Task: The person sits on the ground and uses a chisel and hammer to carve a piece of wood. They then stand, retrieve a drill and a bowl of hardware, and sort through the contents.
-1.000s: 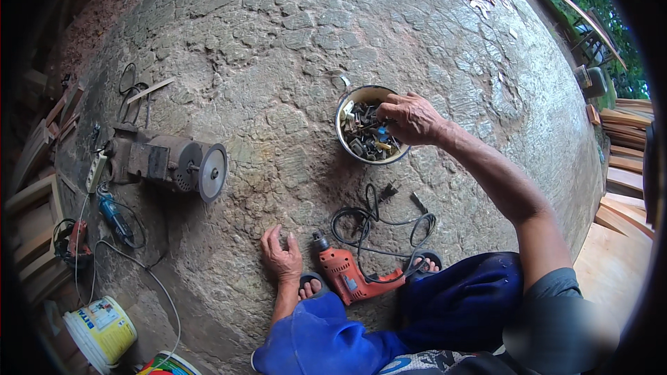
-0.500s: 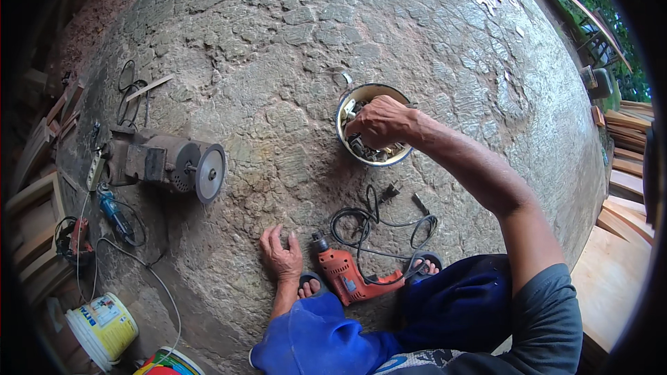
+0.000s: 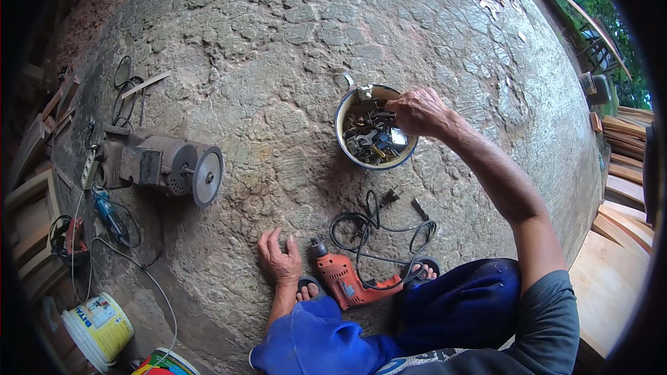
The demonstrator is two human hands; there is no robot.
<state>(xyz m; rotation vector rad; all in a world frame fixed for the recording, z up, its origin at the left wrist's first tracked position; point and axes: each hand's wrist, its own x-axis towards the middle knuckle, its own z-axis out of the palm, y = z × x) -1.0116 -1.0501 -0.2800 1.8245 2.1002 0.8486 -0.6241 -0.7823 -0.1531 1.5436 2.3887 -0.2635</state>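
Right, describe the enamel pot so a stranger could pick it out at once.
On the cracked floor, find the orange power drill near the bottom. Farther up the picture stands the enamel pot, with the right hand over its right edge. Unlike the yellow bucket at lower left, it is dark-rimmed and holds a jumble of small hardware.

At the pot, we cannot see whether the right hand grips anything; inside, many pieces are too small to tell; below-left of the pot, a red-and-green bucket is cut off.

The pot stands beyond the drill, right of the motor
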